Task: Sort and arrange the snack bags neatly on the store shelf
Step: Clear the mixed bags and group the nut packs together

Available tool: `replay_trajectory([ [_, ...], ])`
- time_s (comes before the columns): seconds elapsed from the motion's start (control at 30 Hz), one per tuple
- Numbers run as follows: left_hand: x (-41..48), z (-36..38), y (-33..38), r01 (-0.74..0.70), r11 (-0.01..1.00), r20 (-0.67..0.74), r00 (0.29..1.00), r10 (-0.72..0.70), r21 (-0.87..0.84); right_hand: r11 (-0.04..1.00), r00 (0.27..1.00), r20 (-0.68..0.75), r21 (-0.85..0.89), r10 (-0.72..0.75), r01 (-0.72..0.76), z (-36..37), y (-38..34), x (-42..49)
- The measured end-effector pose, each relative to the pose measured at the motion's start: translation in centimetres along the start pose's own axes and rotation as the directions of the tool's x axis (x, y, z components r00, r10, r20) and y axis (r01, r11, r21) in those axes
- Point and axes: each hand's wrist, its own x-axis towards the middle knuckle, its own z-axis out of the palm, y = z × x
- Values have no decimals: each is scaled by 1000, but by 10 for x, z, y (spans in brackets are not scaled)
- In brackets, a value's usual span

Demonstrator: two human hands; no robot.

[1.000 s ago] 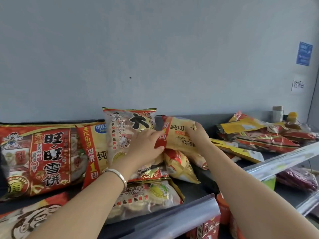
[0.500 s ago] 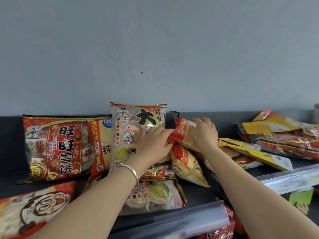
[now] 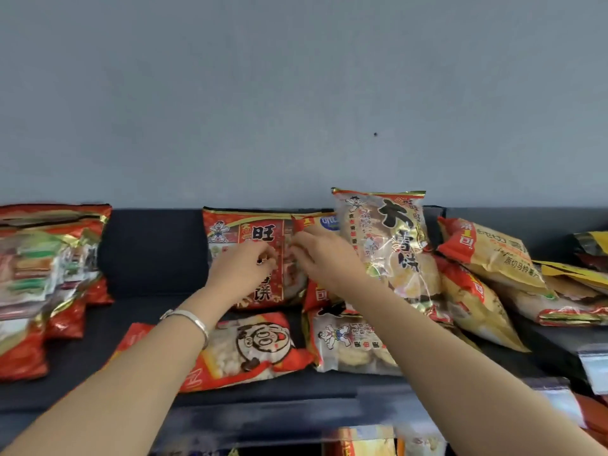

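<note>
A big red rice-cracker bag (image 3: 230,232) stands against the back of the dark shelf (image 3: 148,251). My left hand (image 3: 243,271) is curled against its front. My right hand (image 3: 322,258) pinches the left edge of a yellow-and-red chip bag (image 3: 329,222) that stands half hidden beside it. A tall clear rice-cracker bag (image 3: 388,245) leans upright just right of my right hand. In front lie a red bag with a cartoon face (image 3: 256,347) and a clear bag (image 3: 345,343), both flat.
Yellow chip bags (image 3: 493,255) lie piled and tilted at the right. A blurred stack of red bags (image 3: 42,274) fills the left end. Bare shelf shows between that stack and the big red bag. A price rail (image 3: 592,366) runs along the right front edge.
Both hands left the yellow chip bag on the right and moved left to the big red bag and the chip bag beside it. The view swung left, showing the left stack.
</note>
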Motion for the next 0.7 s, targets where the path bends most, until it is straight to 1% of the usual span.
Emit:
replay_trajectory([
  [0.07,-10,-10,-43,110,994,118,987,-111,16,999,982,189,52,-14,5,20,-30,9],
  [0.1,-15,-15,-63,151,988,162,975,-154,31,998,955,296,63,4,-23,30,-42,13],
  [0.17,-26,-20,-99,213,976,216,952,-218,48,994,874,483,60,55,-96,48,-61,19],
  [0.23,-38,-22,-128,248,968,253,934,-251,45,987,803,590,58,87,-149,63,-75,22],
  [0.33,-50,-20,-158,271,962,311,911,-269,40,975,726,679,67,110,-210,79,-90,21],
  [0.43,-55,-11,-174,295,955,403,869,-287,44,961,599,784,11,162,-276,93,-99,17],
  [0.47,-56,-7,-177,302,953,431,855,-288,37,955,572,799,-9,186,-298,97,-100,16],
  [0.5,-58,-4,-179,312,950,456,841,-291,31,949,561,801,-28,209,-313,102,-100,15],
  [0.57,-59,0,-179,334,942,470,827,-309,31,940,563,788,-55,247,-336,107,-100,15],
  [0.7,-58,-5,-168,376,926,400,850,-344,-3,920,584,758,-53,290,-388,110,-101,12],
])
